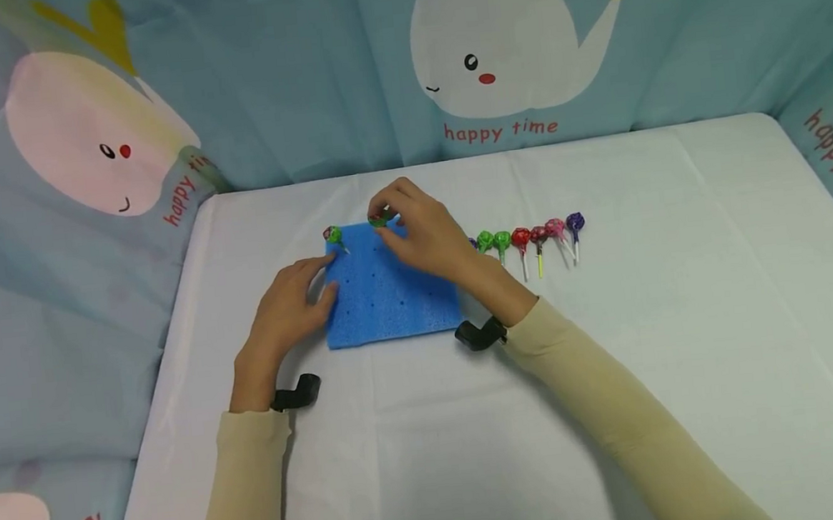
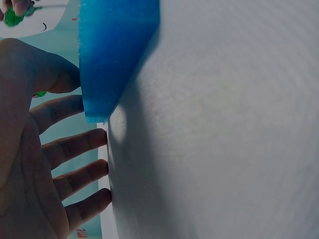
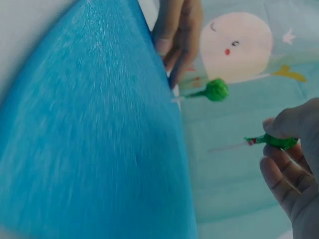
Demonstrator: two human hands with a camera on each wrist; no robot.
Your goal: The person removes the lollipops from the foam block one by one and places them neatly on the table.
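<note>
A blue foam block [image 1: 391, 313] dotted with small holes lies on the white table. One green lollipop [image 1: 334, 234] stands in its far left corner, stick down in the foam. My right hand [image 1: 421, 230] pinches a second green-wrapped lollipop [image 3: 281, 142] by its head over the block's far side; in the right wrist view its thin stick points toward the foam, apart from it. At the block's left edge my left hand [image 1: 289, 306] touches the foam with thumb and fingertips, its fingers [image 2: 75, 149] fairly straight and spread.
Right of the block, several lollipops lie in a row, among them a red lollipop [image 1: 521, 238], a pink lollipop [image 1: 555, 228] and a purple lollipop [image 1: 574, 224]. My right forearm partly hides the row's left end. A whale-print curtain [image 1: 338, 75] hangs behind the table [image 1: 688, 267].
</note>
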